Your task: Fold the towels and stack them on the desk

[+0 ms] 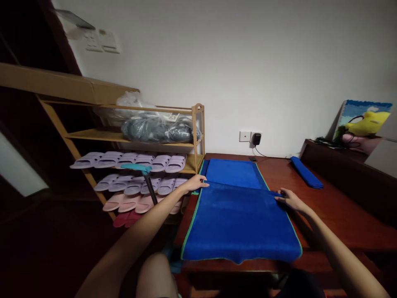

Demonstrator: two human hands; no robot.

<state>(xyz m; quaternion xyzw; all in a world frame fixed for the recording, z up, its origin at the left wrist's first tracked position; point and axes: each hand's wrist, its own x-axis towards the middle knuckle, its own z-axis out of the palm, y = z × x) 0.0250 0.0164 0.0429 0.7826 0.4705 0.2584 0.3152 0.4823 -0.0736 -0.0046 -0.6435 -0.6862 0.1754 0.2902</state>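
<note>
A blue towel [242,223] with green edging lies over the front of the wooden table, its near edge at the table's front edge. My left hand [196,183] pinches the towel's left side at a fold across its middle. At the right end of that same fold, my right hand [290,199] grips the cloth between thumb and fingers. Beyond the fold, a brighter blue layer of cloth [232,171] lies flat towards the wall, with darker blue cloth along its sides. Whether the layers are one towel or several, I cannot tell.
A narrow folded blue cloth [307,173] lies on the table [279,169] at the right. Left stands a wooden rack [198,128] with several slippers [175,163] and a plastic-wrapped bundle [161,128]. A black plug adapter [256,139] with a cord sits in the wall socket.
</note>
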